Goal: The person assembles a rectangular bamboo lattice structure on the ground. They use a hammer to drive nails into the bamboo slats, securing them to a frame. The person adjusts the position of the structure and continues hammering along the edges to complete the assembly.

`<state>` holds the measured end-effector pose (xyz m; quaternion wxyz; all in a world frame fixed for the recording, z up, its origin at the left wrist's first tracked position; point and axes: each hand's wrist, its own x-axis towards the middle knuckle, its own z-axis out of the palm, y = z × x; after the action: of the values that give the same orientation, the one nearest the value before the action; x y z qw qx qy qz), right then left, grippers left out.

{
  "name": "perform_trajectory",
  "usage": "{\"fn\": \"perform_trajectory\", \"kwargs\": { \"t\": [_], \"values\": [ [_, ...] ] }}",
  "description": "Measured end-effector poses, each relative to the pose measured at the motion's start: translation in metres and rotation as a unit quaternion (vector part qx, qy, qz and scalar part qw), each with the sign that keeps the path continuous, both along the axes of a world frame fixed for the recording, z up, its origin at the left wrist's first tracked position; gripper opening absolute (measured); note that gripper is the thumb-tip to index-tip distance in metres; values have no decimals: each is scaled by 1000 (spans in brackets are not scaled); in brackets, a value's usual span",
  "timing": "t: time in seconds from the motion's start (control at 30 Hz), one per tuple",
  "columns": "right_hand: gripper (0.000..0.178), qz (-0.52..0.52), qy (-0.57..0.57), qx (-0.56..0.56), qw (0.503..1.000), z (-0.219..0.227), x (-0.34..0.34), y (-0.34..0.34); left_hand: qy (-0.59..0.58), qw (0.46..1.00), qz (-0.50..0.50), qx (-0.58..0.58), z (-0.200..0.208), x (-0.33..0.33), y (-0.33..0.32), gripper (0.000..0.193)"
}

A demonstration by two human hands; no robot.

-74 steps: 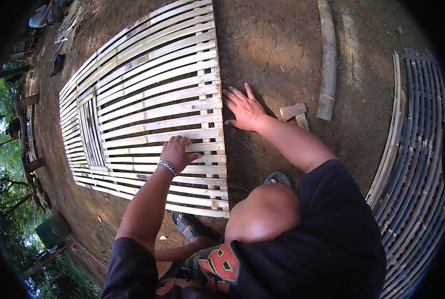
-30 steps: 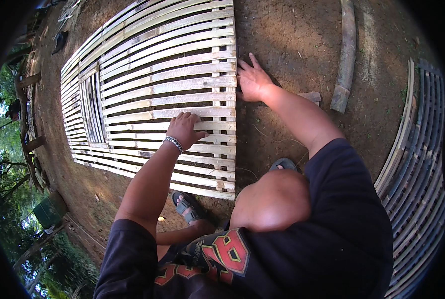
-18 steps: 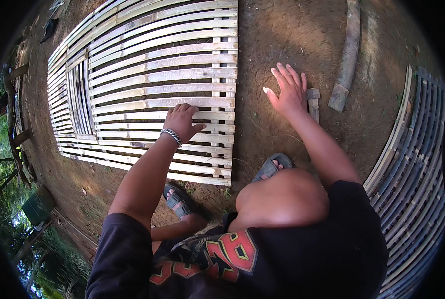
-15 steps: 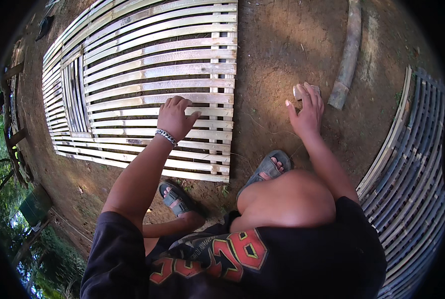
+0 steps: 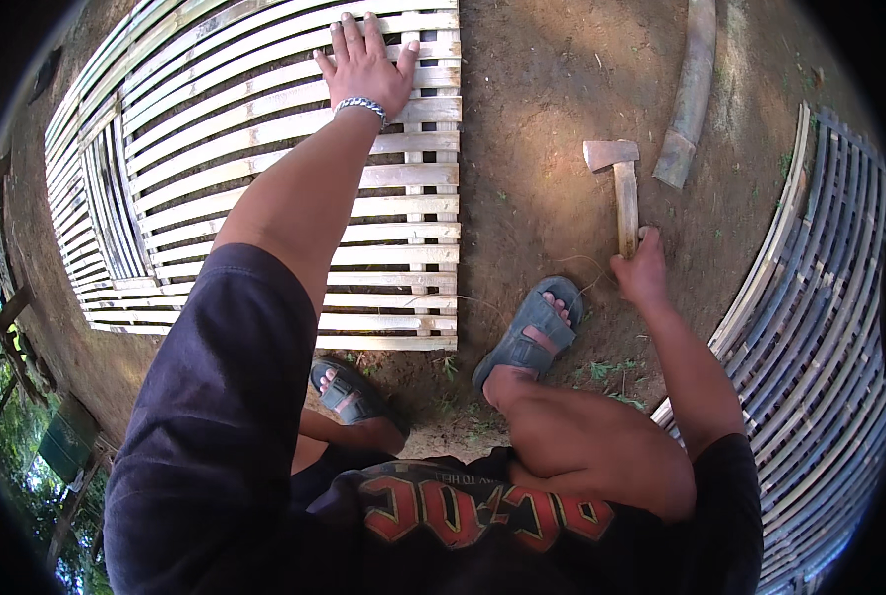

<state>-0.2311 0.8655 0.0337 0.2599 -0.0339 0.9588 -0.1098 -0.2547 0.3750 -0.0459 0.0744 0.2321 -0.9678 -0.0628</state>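
My left hand [image 5: 367,81] lies with its fingers spread on the pale slats of a bamboo panel [image 5: 264,134], close to the panel's right end. A chain bracelet circles that wrist. My right hand [image 5: 643,272] is closed around the lower end of a hatchet's wooden handle. The hatchet [image 5: 625,198] points away from me, its steel head [image 5: 609,155] at the far end over the bare ground, blade toward the left. Whether the head touches the ground I cannot tell.
A bamboo pole [image 5: 689,109] lies on the soil beyond the hatchet. A second slatted bamboo panel [image 5: 820,347], darker, is at the right. My sandalled feet stand on the dirt near the pale panel's near edge. Trees and a green sheet [image 5: 66,436] show at the far left.
My left hand has reached farther out and flattened onto the slats. My right hand, before over the hatchet head, is now lower, gripping the handle. My right knee has moved.
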Motion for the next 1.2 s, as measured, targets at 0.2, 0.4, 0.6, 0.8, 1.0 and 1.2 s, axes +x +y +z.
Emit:
{"fn": "perform_trajectory", "kwargs": {
  "t": [0.2,0.4,0.6,0.8,1.0,1.2],
  "values": [
    [51,-93,-33,-38,994,48,-2,-34,-107,990,32,85,46,-8,19,83],
    [26,-290,-117,-437,843,44,42,-145,-101,990,20,95,60,-12,20,82],
    [41,-120,-79,-155,977,36,74,-225,-76,994,27,73,45,-4,17,83],
    [47,-116,-13,-158,981,28,98,-250,-86,993,29,81,49,-5,18,84],
    [44,-95,32,-177,979,27,101,-243,-101,991,31,83,54,-7,20,84],
    [42,-66,-12,-152,986,13,98,-235,-81,993,31,86,56,-9,21,84]
  ]
}}
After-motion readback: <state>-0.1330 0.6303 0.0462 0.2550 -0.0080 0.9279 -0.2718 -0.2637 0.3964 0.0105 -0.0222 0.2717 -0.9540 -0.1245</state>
